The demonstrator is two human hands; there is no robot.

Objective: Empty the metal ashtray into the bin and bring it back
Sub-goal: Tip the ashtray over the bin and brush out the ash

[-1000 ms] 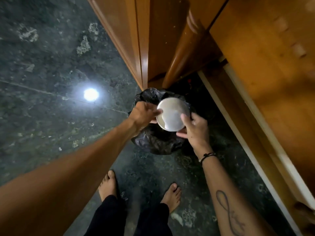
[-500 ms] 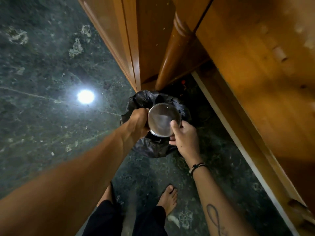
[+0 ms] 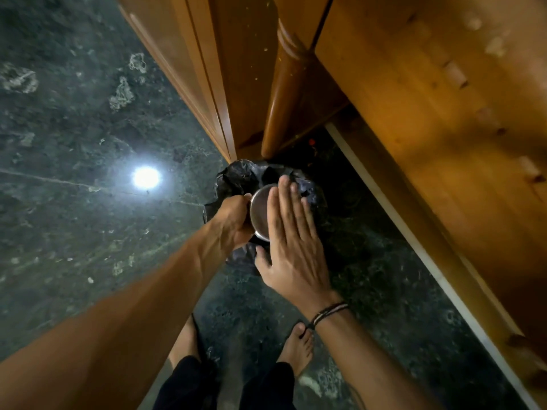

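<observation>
The round metal ashtray [image 3: 260, 211] is held upside down over the bin [image 3: 245, 176], which is lined with a black plastic bag. My left hand [image 3: 232, 218] grips the ashtray by its left rim. My right hand [image 3: 291, 241] is flat, fingers straight and together, lying over the ashtray's upturned bottom and hiding its right half. Whether the palm touches the metal I cannot tell. The inside of the bin is dark and mostly hidden by the hands.
Wooden furniture [image 3: 429, 108] with a turned leg [image 3: 281, 93] stands right behind the bin and along the right. A wooden panel [image 3: 189, 63] runs up on the left. Dark green marble floor [image 3: 74, 143] with a lamp reflection lies left. My bare feet [image 3: 297, 347] stand just before the bin.
My right hand has let go of the ashtray's rim and opened flat over its upturned bottom. My left hand keeps its grip. The view has drawn closer to the bin.
</observation>
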